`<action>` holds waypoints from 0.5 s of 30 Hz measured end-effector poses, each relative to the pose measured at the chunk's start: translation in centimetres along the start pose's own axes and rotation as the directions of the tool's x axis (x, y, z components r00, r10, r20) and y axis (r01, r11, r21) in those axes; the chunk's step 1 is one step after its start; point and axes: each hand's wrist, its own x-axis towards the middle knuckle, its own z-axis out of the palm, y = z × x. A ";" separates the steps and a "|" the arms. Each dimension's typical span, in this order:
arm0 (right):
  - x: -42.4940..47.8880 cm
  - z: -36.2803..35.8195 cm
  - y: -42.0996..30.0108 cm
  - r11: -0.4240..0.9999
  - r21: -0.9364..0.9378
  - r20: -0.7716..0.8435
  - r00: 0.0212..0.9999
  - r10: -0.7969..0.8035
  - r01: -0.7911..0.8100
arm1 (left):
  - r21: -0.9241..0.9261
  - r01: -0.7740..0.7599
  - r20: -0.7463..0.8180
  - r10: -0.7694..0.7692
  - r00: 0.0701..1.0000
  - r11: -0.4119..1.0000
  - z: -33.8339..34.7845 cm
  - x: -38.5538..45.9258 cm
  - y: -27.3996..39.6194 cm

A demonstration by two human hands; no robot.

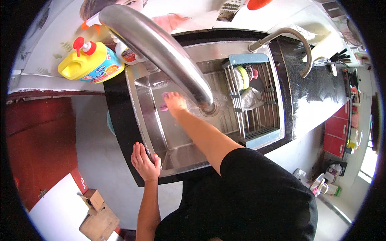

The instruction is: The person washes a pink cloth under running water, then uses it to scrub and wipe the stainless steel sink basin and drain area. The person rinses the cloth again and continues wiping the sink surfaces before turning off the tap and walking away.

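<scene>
Down inside the stainless steel sink (181, 156), my right hand (176, 104) presses a pink cloth (164, 102) against the bottom near the left wall. Most of the cloth is hidden under my fingers. My left hand (145, 162) rests on the sink's front left corner, fingers spread over the black countertop edge and thumb at the rim. It holds nothing. Over the basin arches a thick metal faucet (169, 51), its spout end above the round drain (208, 110). No stream of water can be made out.
An extendable drying rack (259, 138) spans the sink's right side, holding a scrub brush (241, 77) and a grey mesh cloth (251, 98). A yellow detergent jug (90, 64) with a red pump stands at the back left. Behind the rack curves a thinner faucet (301, 36).
</scene>
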 end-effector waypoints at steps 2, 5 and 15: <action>-0.5 1.6 5.4 0.904 0.354 0.083 0.971 0.225 -0.240 | -0.013 -0.038 0.016 0.038 0.999 0.999 0.3 0.8 0.1; -3.0 -12.2 1.1 0.975 -0.040 0.111 0.969 0.221 -0.218 | 0.034 0.034 -0.023 -0.033 0.999 0.999 0.5 -1.3 -0.9; -11.6 -14.6 7.2 0.710 -0.704 0.606 0.543 0.581 0.025 | 0.050 0.026 0.001 -0.026 1.000 0.998 0.4 -0.6 -0.2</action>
